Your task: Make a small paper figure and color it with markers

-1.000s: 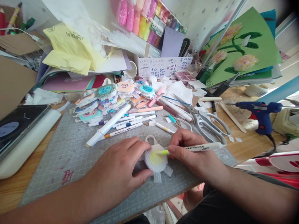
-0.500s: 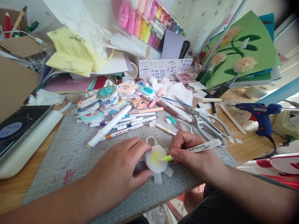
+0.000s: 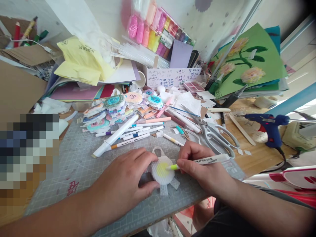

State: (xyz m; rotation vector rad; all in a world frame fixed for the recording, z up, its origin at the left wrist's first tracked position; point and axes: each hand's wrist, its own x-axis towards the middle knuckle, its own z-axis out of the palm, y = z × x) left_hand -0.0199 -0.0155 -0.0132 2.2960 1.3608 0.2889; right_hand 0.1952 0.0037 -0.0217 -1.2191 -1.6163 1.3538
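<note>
On the grey cutting mat [image 3: 81,164] lies a small round white paper cutout [image 3: 168,179] with a quilted texture, a loop at its top and little tabs below. A yellow patch covers its middle. My left hand [image 3: 123,174] holds the cutout's left edge between thumb and forefinger. In a writing grip, my right hand [image 3: 197,164] is closed on a white-barrelled yellow marker [image 3: 214,159]. The marker's tip touches the right side of the yellow patch. Beyond my hands, several capped markers [image 3: 137,134] and a rolled white paper tube [image 3: 116,136] lie on the mat.
Metal scissors [image 3: 214,135] lie open beyond my right hand. Farther right is a blue glue gun [image 3: 269,126] with its cord. Stacked coloured paper cutouts [image 3: 116,102] sit at the back of the mat. Behind them stands a white card with handwriting [image 3: 170,77]. A pixelated area covers the left edge.
The yellow patch has spread a little on the cutout. The marker tip has shifted slightly left. My left hand keeps its hold, and the whole view has tilted a little.
</note>
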